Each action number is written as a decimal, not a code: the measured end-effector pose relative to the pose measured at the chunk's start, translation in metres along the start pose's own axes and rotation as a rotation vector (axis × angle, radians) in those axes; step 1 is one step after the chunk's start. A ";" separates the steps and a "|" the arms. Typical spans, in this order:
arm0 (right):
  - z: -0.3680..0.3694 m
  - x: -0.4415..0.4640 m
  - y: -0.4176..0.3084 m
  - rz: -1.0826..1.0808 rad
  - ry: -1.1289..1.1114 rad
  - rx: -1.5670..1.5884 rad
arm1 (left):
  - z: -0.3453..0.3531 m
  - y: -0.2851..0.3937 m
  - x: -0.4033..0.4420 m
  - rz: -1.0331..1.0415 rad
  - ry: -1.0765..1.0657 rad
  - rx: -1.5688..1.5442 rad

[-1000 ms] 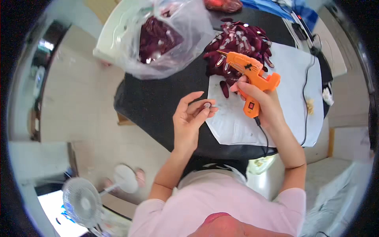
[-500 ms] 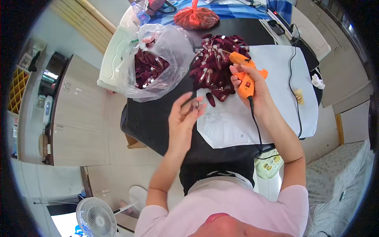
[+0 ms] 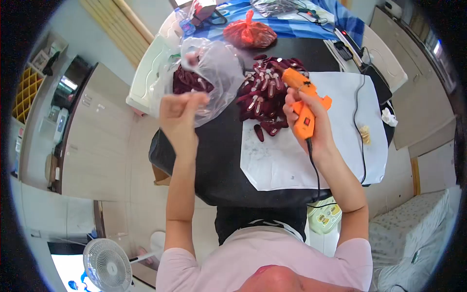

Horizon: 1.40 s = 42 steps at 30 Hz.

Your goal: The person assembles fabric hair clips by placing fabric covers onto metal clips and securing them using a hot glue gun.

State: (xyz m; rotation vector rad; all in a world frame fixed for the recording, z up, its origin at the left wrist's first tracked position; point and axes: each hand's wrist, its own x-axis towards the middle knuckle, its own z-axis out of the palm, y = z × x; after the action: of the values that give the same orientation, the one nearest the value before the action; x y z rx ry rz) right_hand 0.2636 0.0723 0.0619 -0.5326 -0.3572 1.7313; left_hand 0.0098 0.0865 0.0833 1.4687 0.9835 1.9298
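My left hand (image 3: pixel 180 119) is raised in front of the clear plastic bag (image 3: pixel 224 65), which holds dark red clips (image 3: pixel 187 82). Its fingers are bent together and blurred, and anything between them is hidden. My right hand (image 3: pixel 314 121) grips an orange glue gun (image 3: pixel 305 109), its nozzle pointing up and left over the white sheet's edge. Left of the gun lies a pile of dark red fabric-covered clips (image 3: pixel 265 90) with metallic parts showing. One dark red piece (image 3: pixel 259 132) lies at the pile's lower edge on the white sheet (image 3: pixel 282 168).
A red plastic bag (image 3: pixel 250 35) stands at the back of the black tabletop (image 3: pixel 214 160). The gun's black cable (image 3: pixel 314 160) runs down over the front edge. A power strip (image 3: pixel 350 44) lies at the back right, and crumpled tissue (image 3: pixel 388 117) at the right edge.
My left hand has moved left and up, from beside the white sheet to the clear bag; the small item earlier in its fingers no longer shows. My right hand keeps hold of the glue gun.
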 end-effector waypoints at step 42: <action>0.015 -0.019 0.050 0.447 -0.233 -0.488 | -0.057 -0.037 -0.088 -0.241 0.152 -0.281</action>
State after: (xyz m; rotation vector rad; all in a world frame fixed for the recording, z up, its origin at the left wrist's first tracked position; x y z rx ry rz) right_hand 0.2174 0.0429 0.0526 -0.8075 -0.8946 2.1541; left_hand -0.0217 0.0284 -0.0057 1.0113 0.8670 1.9301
